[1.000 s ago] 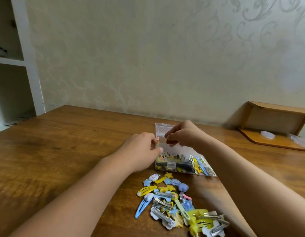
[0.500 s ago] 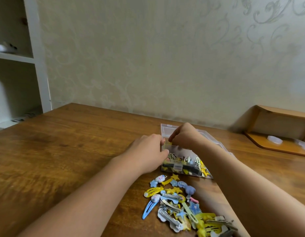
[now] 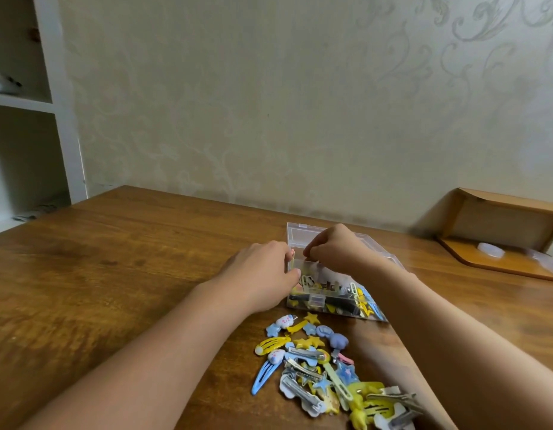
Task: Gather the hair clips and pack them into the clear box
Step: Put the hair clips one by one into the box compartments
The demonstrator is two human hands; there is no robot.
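The clear box (image 3: 373, 311) lies on the wooden table (image 3: 120, 274) with its lid (image 3: 300, 235) open behind it and several yellow, black and blue clips inside. Over the box's left end, my left hand (image 3: 259, 274) and my right hand (image 3: 334, 249) meet fingertip to fingertip and pinch a small thin hair clip (image 3: 295, 255) between them. My left thumb touches the box's left corner. A loose pile of hair clips (image 3: 318, 361), blue, yellow and silver, lies on the table in front of the box, between my forearms.
A wooden tray-like shelf (image 3: 498, 240) with small pale items stands at the right against the wall. White shelving (image 3: 61, 119) rises at the far left. The table's left and middle show bare wood.
Both hands have stayed together at the box's left end, sinking slightly toward its rim. The view has tilted a little; the pile has not moved.
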